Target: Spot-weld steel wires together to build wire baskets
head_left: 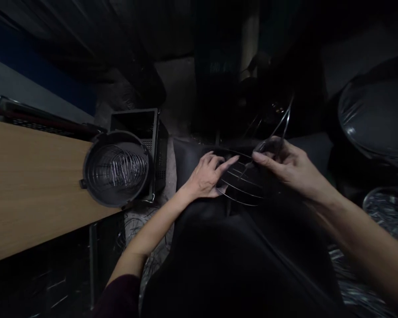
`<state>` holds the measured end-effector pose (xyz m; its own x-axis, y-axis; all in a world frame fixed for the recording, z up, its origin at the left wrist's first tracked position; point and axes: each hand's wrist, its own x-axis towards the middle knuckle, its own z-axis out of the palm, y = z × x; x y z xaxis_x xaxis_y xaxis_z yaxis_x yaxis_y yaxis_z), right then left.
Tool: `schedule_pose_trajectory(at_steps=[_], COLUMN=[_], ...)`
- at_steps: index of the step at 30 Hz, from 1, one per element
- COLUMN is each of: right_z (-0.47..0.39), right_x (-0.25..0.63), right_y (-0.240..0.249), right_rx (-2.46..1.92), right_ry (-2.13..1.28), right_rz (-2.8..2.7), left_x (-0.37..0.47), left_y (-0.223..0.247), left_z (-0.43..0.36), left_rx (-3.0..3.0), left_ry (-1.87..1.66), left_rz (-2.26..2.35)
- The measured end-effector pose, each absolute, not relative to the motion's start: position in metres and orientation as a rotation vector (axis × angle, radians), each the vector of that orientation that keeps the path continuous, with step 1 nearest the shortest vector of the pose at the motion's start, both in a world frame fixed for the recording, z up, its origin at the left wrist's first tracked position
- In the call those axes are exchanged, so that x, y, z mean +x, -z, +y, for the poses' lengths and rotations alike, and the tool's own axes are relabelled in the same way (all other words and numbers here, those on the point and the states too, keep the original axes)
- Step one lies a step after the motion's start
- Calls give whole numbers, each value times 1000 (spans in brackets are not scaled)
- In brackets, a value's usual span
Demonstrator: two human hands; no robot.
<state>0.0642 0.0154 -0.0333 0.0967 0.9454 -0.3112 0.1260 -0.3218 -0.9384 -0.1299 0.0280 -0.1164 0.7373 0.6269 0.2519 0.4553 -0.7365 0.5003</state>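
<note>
Several thin curved metal wires [242, 202] lie over the dark apron on my lap. My left hand [209, 173] is at their left ends, with fingers bent and the index finger pointing right; whether it grips them is hard to make out. To the right, my right hand [285, 163] is closed, thumb against fingers, round a bent shiny metal piece [286, 118] that rises above the hand. Dark shade hides the fingers' undersides.
A round dark basket [89, 176] with wire rings [128, 168] stands at the left on a wooden board [36, 181]. Behind it is a dark crate [134, 112]. Round containers [343, 119] stand at the right, one holding small metal pieces [389, 207]. Wires litter the floor.
</note>
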Motion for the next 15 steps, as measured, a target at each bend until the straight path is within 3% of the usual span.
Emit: schedule_pose_trajectory(at_steps=[6,11,15], right_z=[50,89,116], right_x=[75,84,91], right_y=[16,10,6], right_rx=[-1531,-1419,-1359], right_ry=[-1246,-1244,-1270], right_rz=[-1043,-1018,-999], left_x=[-117,-99,-89], left_y=[72,70,71], left_z=[66,93,118], left_rx=[2429,2279,2270], left_ry=[-839,-1288,-1452], left_rz=[809,766,745])
